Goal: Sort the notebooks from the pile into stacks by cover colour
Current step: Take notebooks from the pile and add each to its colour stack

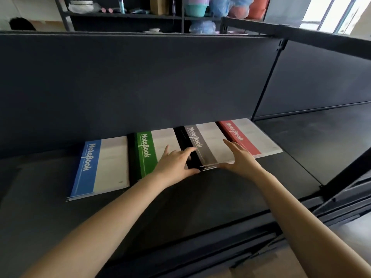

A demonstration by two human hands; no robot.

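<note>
Black metal shelf board [200, 199], mid-frame: left hand [176, 163], right hand [241, 157], fingers straight, pressing edges of grey-striped white notebook stack [212, 145].

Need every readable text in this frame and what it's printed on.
"NoteBook": blue notebook, on its blue band.
"NoteBook": green notebook, on its green band.
"NoteBook": grey notebook, on its grey band.
"NoteBook": red notebook, on its red band.
Too small to read: small mark at the blue notebook's near right corner.
Nothing legible: items on the back shelves.
</note>
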